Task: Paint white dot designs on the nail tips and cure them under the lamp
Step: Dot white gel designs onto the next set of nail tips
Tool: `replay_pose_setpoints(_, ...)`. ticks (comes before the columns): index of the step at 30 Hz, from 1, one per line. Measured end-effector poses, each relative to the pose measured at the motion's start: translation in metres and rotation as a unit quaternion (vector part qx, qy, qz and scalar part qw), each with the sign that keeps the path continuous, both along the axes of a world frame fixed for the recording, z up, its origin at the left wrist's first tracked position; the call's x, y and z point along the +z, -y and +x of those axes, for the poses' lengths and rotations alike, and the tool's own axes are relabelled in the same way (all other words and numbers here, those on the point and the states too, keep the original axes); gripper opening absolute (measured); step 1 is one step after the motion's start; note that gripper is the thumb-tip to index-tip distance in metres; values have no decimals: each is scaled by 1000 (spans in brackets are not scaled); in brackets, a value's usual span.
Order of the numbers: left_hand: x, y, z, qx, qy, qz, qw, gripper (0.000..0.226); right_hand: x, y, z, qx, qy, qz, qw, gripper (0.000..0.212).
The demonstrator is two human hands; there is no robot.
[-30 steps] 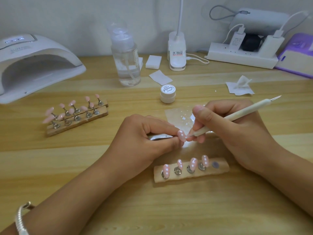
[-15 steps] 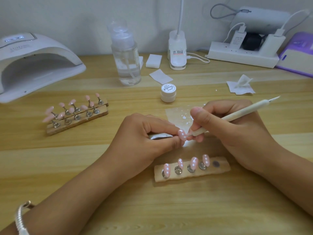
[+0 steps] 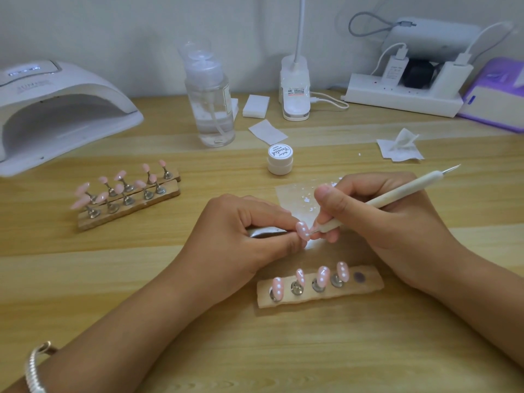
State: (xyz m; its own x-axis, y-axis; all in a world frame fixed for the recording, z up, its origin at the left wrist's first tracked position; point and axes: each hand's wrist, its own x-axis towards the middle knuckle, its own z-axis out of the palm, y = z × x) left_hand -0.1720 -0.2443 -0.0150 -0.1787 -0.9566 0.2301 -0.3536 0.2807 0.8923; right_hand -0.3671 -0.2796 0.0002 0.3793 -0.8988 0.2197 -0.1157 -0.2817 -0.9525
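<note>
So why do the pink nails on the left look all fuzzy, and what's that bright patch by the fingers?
In the head view, the plain pink nail tips on the left stand are blurred, while the dotted nail tip in the middle is sharper; the bright patch just below it looks like lamp glare on the table.

Passage toward the curing lamp [image 3: 65, 109], as I read it: bare table [image 3: 85, 279] lies open at near left; two loaded tip stands [image 3: 127, 197] (near the lamp's mouth) and the pump bottle [image 3: 211, 109] obstruct.
</note>
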Motion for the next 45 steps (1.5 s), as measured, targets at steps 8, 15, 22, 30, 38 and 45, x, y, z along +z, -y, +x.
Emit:
replay_pose_setpoints(8, 0, 0, 0, -2, 5, -9, 1000, 11, 0, 0, 0, 3, -6, -1, 1000, 30)
replay_pose_setpoints(15, 0, 0, 1, -7, 1, -11, 1000, 11, -2, 0, -1, 3, -5, -7, 1000, 31)
replay_pose_setpoints(22, -2, 0, 0, -8, -4, -21, 1000, 6, 6, 1, -2, -14, 100, 18, 995, 36)
replay_pose_setpoints(30, 2, -2, -1, 14, 9, -44, 999, 4, 9, -3, -3, -48, 134, 13, 990, 32)
replay_pose_setpoints(38, 9, -5, -3, 29, -30, -34, 999, 8, 6, -4, -6, -72, 72, -61, 993, 20)
replay_pose_setpoints(45, 12, -8, -4, 43, -55, -22, 997, 6, 9, -9, -3, -62, 33, -74, 995, 17)
